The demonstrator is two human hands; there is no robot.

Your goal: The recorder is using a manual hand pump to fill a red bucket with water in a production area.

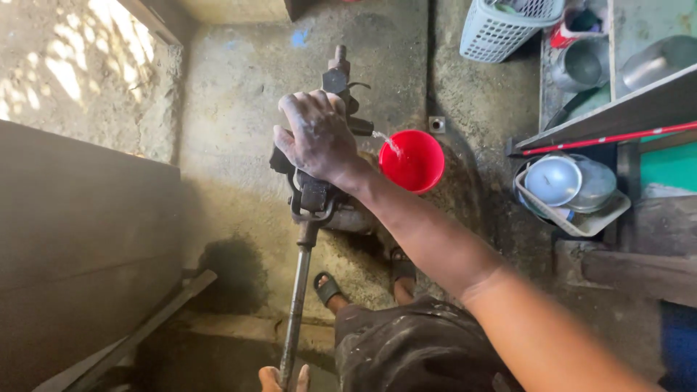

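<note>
At the far left stands a dark wooden panel point(80, 239), and above it a rough concrete wall point(80, 72) with spots of sunlight. A grey plank point(138, 330) lies slanted at the foot of the panel.

Near the bottom edge, the left hand point(284, 378) grips the lower end of the long metal pump handle point(296, 305) — only the fingertips show, closed around the bar. The handle rises to the hand water pump point(323, 185), a dark iron body that stands on the wet concrete floor point(232, 160). The right hand point(316, 138) lies on top of the pump head with fingers spread wide and bent over it, pressing on it rather than closing around anything; the arm crosses the picture from the lower right.

From the spout point(361, 128) a thin stream of water point(386, 141) falls into a red plastic bucket point(412, 160), which stands just beside the pump on its right. Below, two feet in sandals point(328, 288) stand near the pump base, and dark stained shorts point(414, 348) fill the lower middle.

Farther right, a white plastic basket point(501, 29) sits at the top edge. A shelf point(617, 112) carries metal pots point(584, 65) — their exact kind is perhaps not clear — and a red stick point(602, 139) lies along its front. Under it, a tray point(581, 221) holds round metal lids point(555, 180).
</note>
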